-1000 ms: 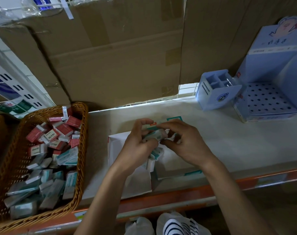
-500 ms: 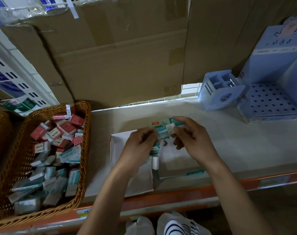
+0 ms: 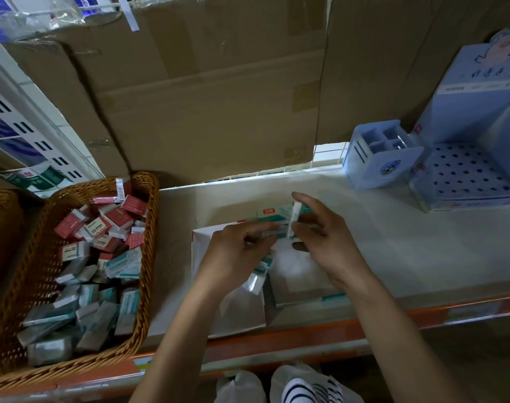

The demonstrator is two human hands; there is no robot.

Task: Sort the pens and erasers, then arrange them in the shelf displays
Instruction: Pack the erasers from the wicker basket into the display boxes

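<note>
A stationery shop: a shelf (image 3: 393, 257) with an orange price rail (image 3: 306, 335), a wicker basket (image 3: 147, 257) of boxed erasers (image 3: 102, 242) at 9 o'clock, blue display stands (image 3: 466, 175) at 2 o'clock, cartons (image 3: 204, 97) behind.

Quick diff: since a second ago we see both hands move back over the shelf, away from the near edge of the white box (image 3: 196, 258). They were bunched tight round one teal-and-white pack; now they have parted. The right hand (image 3: 328, 242) has pulled one eraser (image 3: 293, 219) free and turned it from lying flat to standing on end, pinched between thumb and fingers, index finger stretched past it. The left hand (image 3: 234, 253) now sits left of it, fingertips motion-blurred, and the stack of erasers (image 3: 261, 267) under its palm shows more. More of the teal-and-white carton (image 3: 272, 212) behind shows. Our view has drifted slightly left.
</note>
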